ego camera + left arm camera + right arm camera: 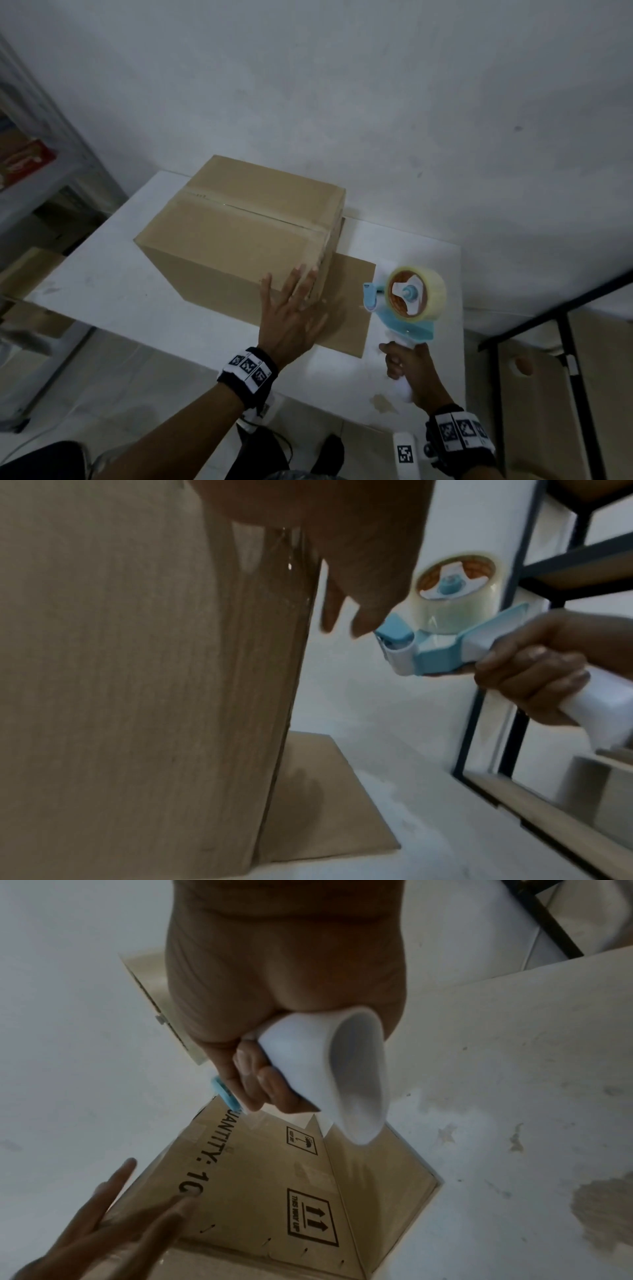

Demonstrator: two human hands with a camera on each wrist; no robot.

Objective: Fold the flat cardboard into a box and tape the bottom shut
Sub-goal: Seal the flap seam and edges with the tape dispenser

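A brown cardboard box (236,233) (120,683) (260,1185) stands folded on the white table (113,291), its upper flaps closed with clear tape along the seam. My left hand (291,308) (103,1223) lies with straight fingers against the box's near right corner. My right hand (407,370) (534,672) (274,1015) grips the white handle of a blue tape dispenser (407,301) (455,620) (325,1074), held in the air to the right of the box, apart from it. A roll of clear tape sits on it.
A loose flap of the box (349,308) lies flat on the table under its right side. A black metal rack (565,325) with cardboard sheets stands at the right. Grey shelving (41,164) stands at the left. The wall is close behind the table.
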